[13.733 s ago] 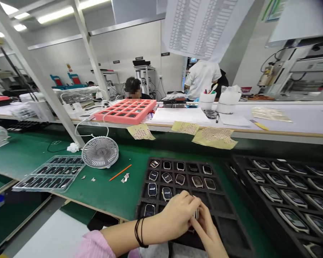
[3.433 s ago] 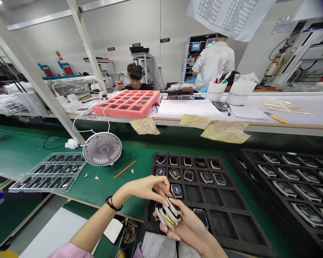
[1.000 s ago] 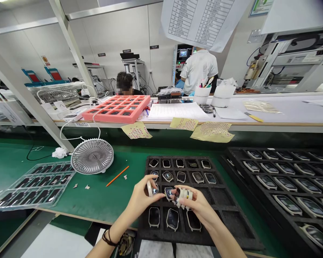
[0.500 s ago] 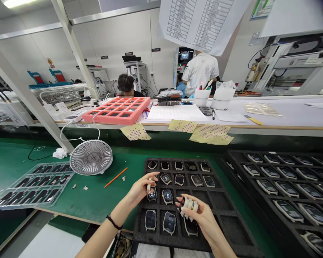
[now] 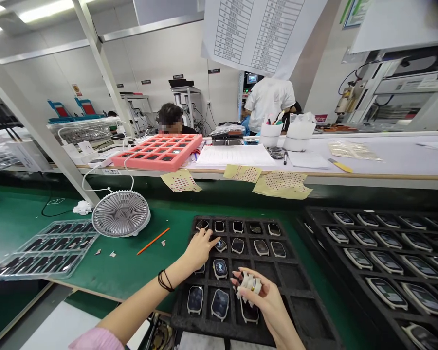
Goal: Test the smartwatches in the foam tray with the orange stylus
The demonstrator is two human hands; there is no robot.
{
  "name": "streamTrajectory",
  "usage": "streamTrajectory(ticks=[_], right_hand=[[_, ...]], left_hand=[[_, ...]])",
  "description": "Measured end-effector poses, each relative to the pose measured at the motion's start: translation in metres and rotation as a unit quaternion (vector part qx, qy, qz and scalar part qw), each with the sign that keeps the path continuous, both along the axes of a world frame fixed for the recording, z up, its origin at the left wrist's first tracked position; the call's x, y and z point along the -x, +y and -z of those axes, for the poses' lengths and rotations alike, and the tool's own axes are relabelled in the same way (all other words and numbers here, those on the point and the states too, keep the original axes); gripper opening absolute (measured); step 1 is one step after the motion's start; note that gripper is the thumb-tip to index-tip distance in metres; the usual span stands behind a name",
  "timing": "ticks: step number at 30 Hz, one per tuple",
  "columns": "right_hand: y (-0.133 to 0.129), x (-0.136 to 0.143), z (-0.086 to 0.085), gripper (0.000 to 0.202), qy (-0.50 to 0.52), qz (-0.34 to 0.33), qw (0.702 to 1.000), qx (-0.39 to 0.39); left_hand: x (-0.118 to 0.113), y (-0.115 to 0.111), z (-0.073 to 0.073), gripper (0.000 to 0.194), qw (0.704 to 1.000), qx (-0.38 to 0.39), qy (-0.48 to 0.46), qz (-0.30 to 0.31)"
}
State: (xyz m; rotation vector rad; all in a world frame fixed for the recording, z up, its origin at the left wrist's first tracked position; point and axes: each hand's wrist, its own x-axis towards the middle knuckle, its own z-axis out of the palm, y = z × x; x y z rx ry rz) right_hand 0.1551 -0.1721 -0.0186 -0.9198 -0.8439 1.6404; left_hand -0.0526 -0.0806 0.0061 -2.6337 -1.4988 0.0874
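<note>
My left hand (image 5: pixel 200 250) reaches over the left side of a black foam tray (image 5: pixel 299 277), its thumb stretched away from the other fingers. Its fingertips are close to a watch (image 5: pixel 202 224) in the back left compartment, and the thumb is beside another lit watch (image 5: pixel 221 244). Whatever lies under the palm is hidden. My right hand (image 5: pixel 266 296) is closed around several small cream-coloured watch cases (image 5: pixel 250 287), bunched together above the tray. Below them a watch (image 5: pixel 249 312) sits in a front compartment, partly covered. A watch with a lit face (image 5: pixel 220 268) lies between my hands.
On the right, another black tray (image 5: pixel 336 253) holds rows of watches. To the left are a grey fan (image 5: pixel 121 214), an orange stick (image 5: pixel 153 241) and a clear plastic tray (image 5: pixel 54 243) of dark parts. A raised shelf (image 5: pixel 379 170) runs behind, with a pink foam tray (image 5: pixel 178 163).
My left hand has moved back over the tray, and the pale piece pinched in it before no longer shows. The right hand keeps its hold on the watch cases. My view has shifted slightly.
</note>
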Motion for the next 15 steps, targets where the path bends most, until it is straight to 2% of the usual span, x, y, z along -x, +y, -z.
streamTrajectory(ticks=[4,6,9,12,15], right_hand=[[0.001,-0.002,0.004,0.047,0.005,-0.007,1.0,-0.002],[0.001,-0.001,0.005,0.048,0.003,-0.004,1.0,-0.002],[0.0,0.0,0.002,0.048,0.001,-0.001,1.0,-0.006],[-0.001,0.002,-0.001,0.048,-0.004,0.014,1.0,-0.005],[-0.003,0.005,-0.003,0.049,-0.009,0.037,0.999,0.0]], left_hand=[[0.004,-0.008,-0.005,0.054,0.998,0.008,-0.024,0.062],[0.011,-0.009,-0.008,0.055,0.996,0.004,-0.049,0.071],[0.027,-0.005,-0.011,0.056,0.997,-0.022,-0.065,0.019],[0.044,0.0,-0.009,0.056,0.998,-0.033,-0.042,-0.033],[0.054,-0.003,-0.005,0.057,0.999,-0.024,-0.018,-0.037]])
